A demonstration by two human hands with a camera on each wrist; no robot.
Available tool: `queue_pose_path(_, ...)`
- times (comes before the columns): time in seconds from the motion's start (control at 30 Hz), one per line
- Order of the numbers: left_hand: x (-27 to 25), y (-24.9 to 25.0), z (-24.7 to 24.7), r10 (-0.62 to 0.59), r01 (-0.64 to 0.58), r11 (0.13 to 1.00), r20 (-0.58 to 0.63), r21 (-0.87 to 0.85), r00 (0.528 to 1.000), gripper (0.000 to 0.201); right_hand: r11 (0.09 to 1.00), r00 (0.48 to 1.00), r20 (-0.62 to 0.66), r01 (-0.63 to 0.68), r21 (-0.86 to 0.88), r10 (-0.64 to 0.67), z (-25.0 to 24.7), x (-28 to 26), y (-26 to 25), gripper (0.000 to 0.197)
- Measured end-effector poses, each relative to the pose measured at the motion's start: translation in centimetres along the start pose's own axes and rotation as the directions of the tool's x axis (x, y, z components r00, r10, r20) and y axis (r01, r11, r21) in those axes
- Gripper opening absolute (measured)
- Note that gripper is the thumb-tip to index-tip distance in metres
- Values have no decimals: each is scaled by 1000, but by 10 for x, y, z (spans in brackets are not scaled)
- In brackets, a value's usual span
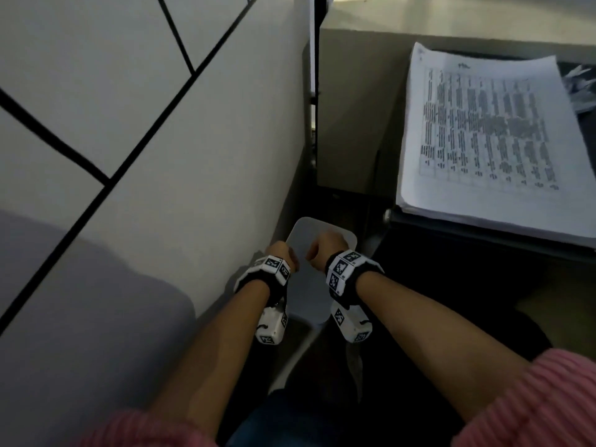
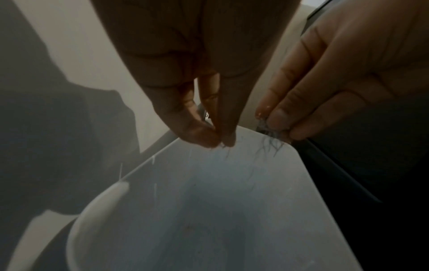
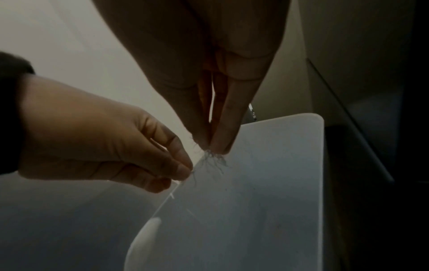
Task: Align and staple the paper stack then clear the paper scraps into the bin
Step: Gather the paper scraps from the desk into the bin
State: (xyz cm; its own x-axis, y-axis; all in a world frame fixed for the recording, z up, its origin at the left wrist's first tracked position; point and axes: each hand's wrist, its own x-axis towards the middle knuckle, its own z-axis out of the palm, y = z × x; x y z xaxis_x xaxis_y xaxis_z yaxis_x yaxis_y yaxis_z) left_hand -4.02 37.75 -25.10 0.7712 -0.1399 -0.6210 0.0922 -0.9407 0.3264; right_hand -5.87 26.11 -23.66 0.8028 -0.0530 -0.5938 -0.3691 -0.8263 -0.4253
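White bin (image 1: 317,240) beside wall, left hand (image 1: 283,253) and right hand (image 1: 325,246) fingers pinching dark fibres (image 3: 212,158) above rim

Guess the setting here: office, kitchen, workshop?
Likely an office desk area. A printed paper stack lies on a dark tray at the right, a white bin stands on the floor beside a partition wall, and both hands hang over the bin.
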Motion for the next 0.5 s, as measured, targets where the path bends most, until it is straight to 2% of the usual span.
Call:
queue_pose_path(0.13,11,-1,1,4,-4,1000,23,-4,1000,25,997,999,-42,-29,77,32,8,6,13,30)
queue_pose_path(0.3,17,-2,2,-13,14,1000,46,-21,999,23,993,997,12,-74,87,73,12,10,11,30)
queue_pose_path(0.5,13,-3,-1,-29,29,1000,60,-9,998,28,992,995,-99,-16,128,29,12,4,14,20)
